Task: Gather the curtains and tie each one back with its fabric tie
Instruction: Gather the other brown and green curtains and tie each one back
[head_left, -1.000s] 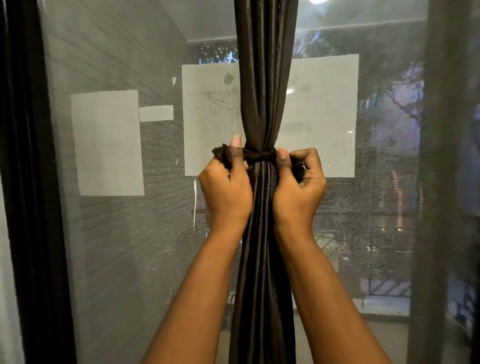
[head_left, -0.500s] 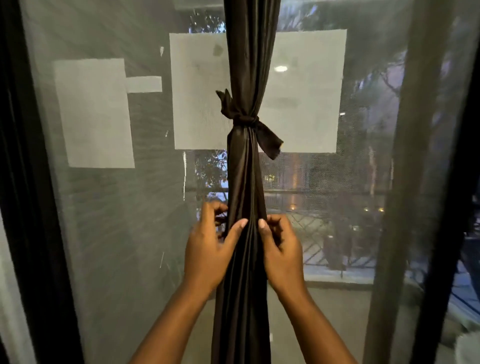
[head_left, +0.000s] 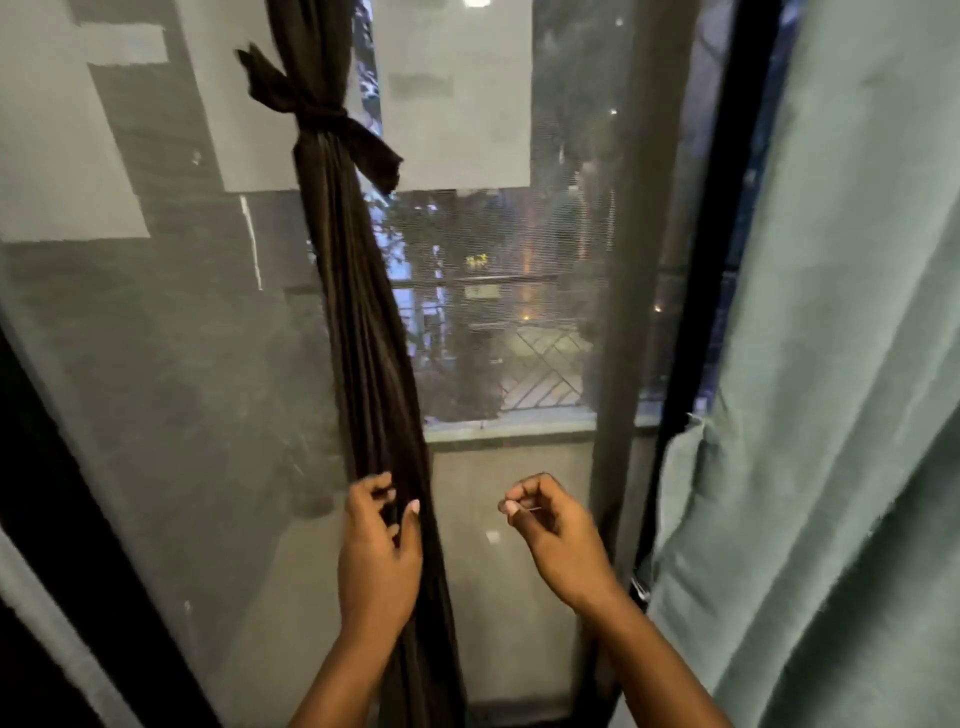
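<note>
view: head, only one, looking forward and down at a window
dark curtain (head_left: 363, 332): gathered into one narrow bundle, hanging in front of the window screen (head_left: 156, 364), slanting down to the right
fabric tie (head_left: 322, 111): knotted round the dark curtain high up, one tail sticking up left, the other drooping right; sits at upper left of frame
left hand (head_left: 376, 551): fingers loosely curled on the left edge of the dark curtain low down, thumb laid on the front folds, lightly holding the bundle
right hand (head_left: 553, 525): off the curtain, apart to the right in front of the glass, fingers curled in, thumb tip against forefinger; cannot tell if anything is pinched, only a thin pale line shows there
green curtain (head_left: 841, 364): hangs loose at right edge, not tied, in front of the black frame (head_left: 727, 208)
outside: railing and lights seen through the screen, blurred
change vs 0.5 s ago: right hand was touching the dark curtain opposite the left, now it has let go and moved right; left hand stays on the bundle; camera has swung right and down, so tie and knot shifted to upper left and the green curtain has come into view; knot itself unchanged
</note>
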